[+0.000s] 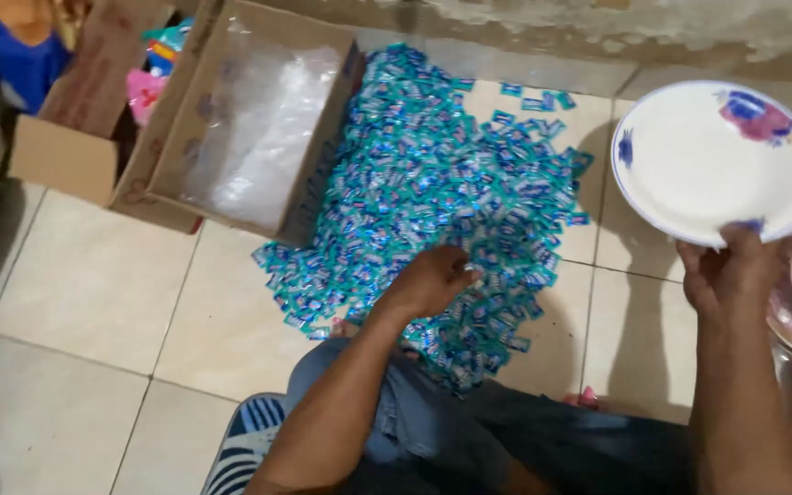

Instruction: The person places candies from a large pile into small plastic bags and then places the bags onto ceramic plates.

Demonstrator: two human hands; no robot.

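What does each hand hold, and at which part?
Right hand holds the white plate at its near rim. Left hand rests curled on blue sachets; hold unclear.

place: home floor | cues: tiled floor (84, 302), cardboard box (231, 119), sachet pile (451, 183)

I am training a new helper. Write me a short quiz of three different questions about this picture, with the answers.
1. True or false: the right hand holds a white plate by its rim.
2. What does the left hand rest on?
A. the cardboard box
B. the pile of blue sachets
C. the plate
3. What lies inside the cardboard box?

Key
1. True
2. B
3. Clear plastic
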